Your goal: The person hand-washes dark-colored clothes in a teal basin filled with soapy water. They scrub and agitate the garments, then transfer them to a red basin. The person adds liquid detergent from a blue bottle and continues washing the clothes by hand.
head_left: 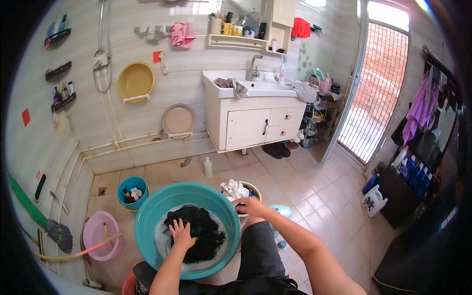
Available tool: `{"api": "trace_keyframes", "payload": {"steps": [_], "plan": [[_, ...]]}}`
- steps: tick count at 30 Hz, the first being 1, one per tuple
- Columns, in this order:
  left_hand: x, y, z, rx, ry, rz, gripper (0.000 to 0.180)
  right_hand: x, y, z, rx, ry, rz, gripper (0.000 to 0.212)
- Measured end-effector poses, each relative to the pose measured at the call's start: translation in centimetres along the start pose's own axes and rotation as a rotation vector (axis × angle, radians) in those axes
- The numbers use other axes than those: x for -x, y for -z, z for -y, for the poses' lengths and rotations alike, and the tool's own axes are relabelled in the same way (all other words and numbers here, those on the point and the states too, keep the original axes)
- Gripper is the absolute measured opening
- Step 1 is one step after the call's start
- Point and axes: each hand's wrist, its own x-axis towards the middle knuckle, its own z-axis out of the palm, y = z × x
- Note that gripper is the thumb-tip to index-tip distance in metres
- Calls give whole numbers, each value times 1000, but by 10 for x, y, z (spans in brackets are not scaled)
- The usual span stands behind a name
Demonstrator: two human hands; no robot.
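My left hand (183, 235) lies with fingers spread on a soaked black garment (199, 228). The garment sits in sudsy water inside a large teal basin (147, 221). To the right, my right hand (249, 206) reaches over the near rim of a smaller pale tub (256, 191), its fingers curled downward. Something dark shows at those fingertips, too small to name. White cloth (233, 189) hangs over the left side of this tub, with darker laundry partly hidden behind it.
A blue bucket (132, 192) holding bottles and a pink basin (103, 236) with a hose (101, 244) stand left. A pump bottle (208, 167) stands beyond the teal basin. Light-blue bottles (281, 211) are beside my right knee. The sink cabinet (255, 123) lines the far wall.
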Motion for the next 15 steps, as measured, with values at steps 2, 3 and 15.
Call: {"api": "trace_keyframes", "payload": {"steps": [2, 3, 15], "plan": [[-1, 11, 0, 126, -67, -213, 71, 11, 35, -11, -122, -90, -185, 28], [-5, 19, -4, 147, -81, -220, 71, 17, 45, -36, -222, -91, -280, 27], [-71, 104, -99, 308, -400, -325, 49, 120, 62, -203, -610, -701, -497, 30]]}}
